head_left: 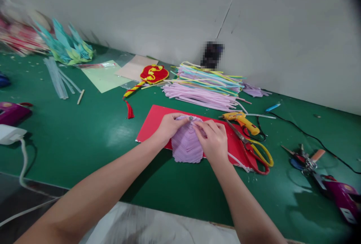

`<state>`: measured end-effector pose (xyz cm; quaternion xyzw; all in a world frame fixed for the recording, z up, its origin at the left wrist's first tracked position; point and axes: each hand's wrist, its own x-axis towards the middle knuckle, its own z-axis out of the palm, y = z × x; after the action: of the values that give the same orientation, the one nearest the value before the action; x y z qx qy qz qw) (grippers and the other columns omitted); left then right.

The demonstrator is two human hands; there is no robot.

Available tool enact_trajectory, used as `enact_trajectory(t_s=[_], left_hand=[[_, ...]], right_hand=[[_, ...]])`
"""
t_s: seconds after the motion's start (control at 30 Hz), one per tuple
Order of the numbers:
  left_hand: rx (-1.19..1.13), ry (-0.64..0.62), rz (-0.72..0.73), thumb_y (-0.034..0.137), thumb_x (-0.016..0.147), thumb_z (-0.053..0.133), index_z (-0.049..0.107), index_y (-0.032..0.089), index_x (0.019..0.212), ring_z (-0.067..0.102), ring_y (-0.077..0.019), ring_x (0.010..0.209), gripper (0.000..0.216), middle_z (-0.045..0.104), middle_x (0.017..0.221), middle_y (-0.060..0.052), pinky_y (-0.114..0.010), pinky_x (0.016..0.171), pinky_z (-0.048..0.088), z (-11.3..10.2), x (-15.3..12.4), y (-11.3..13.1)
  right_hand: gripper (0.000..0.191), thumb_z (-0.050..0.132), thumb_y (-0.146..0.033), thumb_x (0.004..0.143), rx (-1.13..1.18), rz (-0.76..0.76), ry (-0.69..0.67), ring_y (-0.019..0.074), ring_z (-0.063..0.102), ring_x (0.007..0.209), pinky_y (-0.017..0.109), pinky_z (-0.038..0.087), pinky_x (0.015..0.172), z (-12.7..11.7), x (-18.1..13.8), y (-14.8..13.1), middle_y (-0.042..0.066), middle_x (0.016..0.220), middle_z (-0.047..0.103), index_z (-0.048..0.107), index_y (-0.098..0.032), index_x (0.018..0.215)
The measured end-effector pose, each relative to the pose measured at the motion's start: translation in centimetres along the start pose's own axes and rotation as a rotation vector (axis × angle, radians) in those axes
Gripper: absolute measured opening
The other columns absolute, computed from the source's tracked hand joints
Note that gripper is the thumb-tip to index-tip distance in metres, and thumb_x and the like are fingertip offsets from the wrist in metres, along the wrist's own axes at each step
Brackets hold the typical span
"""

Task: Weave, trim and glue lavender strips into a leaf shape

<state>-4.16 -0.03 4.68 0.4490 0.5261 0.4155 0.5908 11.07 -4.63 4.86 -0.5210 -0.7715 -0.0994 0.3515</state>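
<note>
A lilac petal-shaped piece [186,147] made of ridged fuzzy strips, like pipe cleaners, is between my two hands over a red board [155,120]. My left hand [169,126] grips its upper left edge, thumb pointing toward the top. With finger and thumb closed, my right hand [213,138] pinches the piece at its upper right. A small grey round spot [191,118] shows at the top between the thumbs; I cannot tell what it is. Scissors [248,147] with red and yellow handles lie right of my right hand, partly on the board.
Behind the board lies a pile of pastel pipe cleaners [203,95]. A yellow glue gun [243,120] rests near the scissors. Keys [307,163] lie at the right. A red fan-shaped ornament [153,74], clear sticks [58,80] and a white plug [11,134] are farther left.
</note>
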Motion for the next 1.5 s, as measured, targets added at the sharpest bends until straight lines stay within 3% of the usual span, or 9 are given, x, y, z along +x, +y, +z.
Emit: enact_trajectory(t_s=[0.3, 1.27, 1.5], left_hand=[[-0.008, 0.006, 0.0, 0.04, 0.058, 0.076, 0.071, 0.017, 0.073, 0.058, -0.0147, 0.065, 0.028, 0.069, 0.072, -0.003, -0.025, 0.06, 0.044, 0.1, 0.0, 0.0], [0.022, 0.015, 0.033, 0.041, 0.06, 0.074, 0.071, 0.017, 0.078, 0.06, -0.0166, 0.072, 0.029, 0.07, 0.079, -0.004, -0.026, 0.065, 0.045, -0.1, 0.4, -0.7], [0.027, -0.007, 0.063, 0.04, 0.062, 0.073, 0.071, 0.017, 0.078, 0.061, -0.0167, 0.072, 0.028, 0.07, 0.078, -0.005, -0.026, 0.064, 0.045, -0.2, 0.6, -1.0]], right_hand=[[0.015, 0.054, -0.027, 0.087, -0.057, -0.004, 0.021, 0.012, 0.058, 0.07, 0.03, 0.034, 0.073, 0.1, 0.0, -0.2, 0.002, 0.079, 0.065, 0.065, -0.019, 0.095], [0.018, 0.052, -0.024, 0.089, -0.039, 0.012, 0.008, 0.0116, 0.059, 0.073, 0.032, 0.032, 0.074, 0.2, 0.1, -0.5, 0.001, 0.081, 0.065, 0.066, -0.022, 0.099], [0.016, 0.053, -0.024, 0.088, -0.064, -0.058, -0.068, 0.0132, 0.055, 0.073, 0.033, 0.03, 0.075, -0.4, 0.7, 0.2, -0.001, 0.078, 0.064, 0.067, -0.024, 0.095]])
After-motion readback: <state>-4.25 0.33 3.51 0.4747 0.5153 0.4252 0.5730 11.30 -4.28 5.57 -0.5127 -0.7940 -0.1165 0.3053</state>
